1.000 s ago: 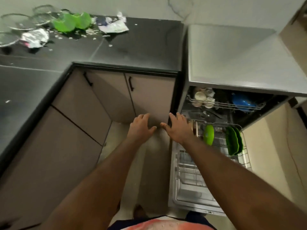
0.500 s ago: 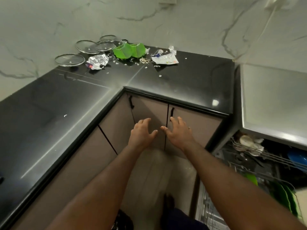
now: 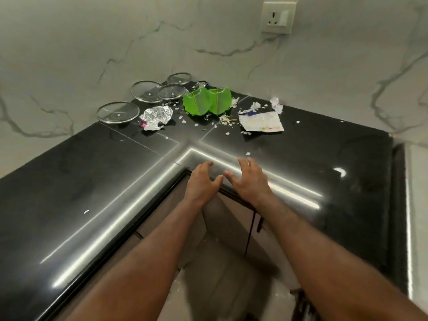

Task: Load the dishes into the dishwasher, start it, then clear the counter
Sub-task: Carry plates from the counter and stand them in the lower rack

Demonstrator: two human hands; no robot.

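Two green leaf-shaped plates (image 3: pixel 206 104) lie overlapping in the far corner of the black L-shaped counter (image 3: pixel 92 181). Several round glass lids (image 3: pixel 118 111) sit to their left. A crumpled foil wrapper (image 3: pixel 155 117) and a torn paper packet (image 3: pixel 260 121) lie among small scraps. My left hand (image 3: pixel 201 183) and my right hand (image 3: pixel 249 179) hover side by side over the counter's inner corner, fingers spread and relaxed, holding nothing. The dishwasher is out of view.
A wall socket (image 3: pixel 278 16) sits high on the marble backsplash. Beige cabinet doors with dark handles (image 3: pixel 253 218) run below the counter. The grey top of an appliance (image 3: pixel 416 205) shows at the right edge.
The view swung up and left from the open dishwasher to the counter corner. Both empty hands moved forward from in front of the cabinets to above the counter edge.
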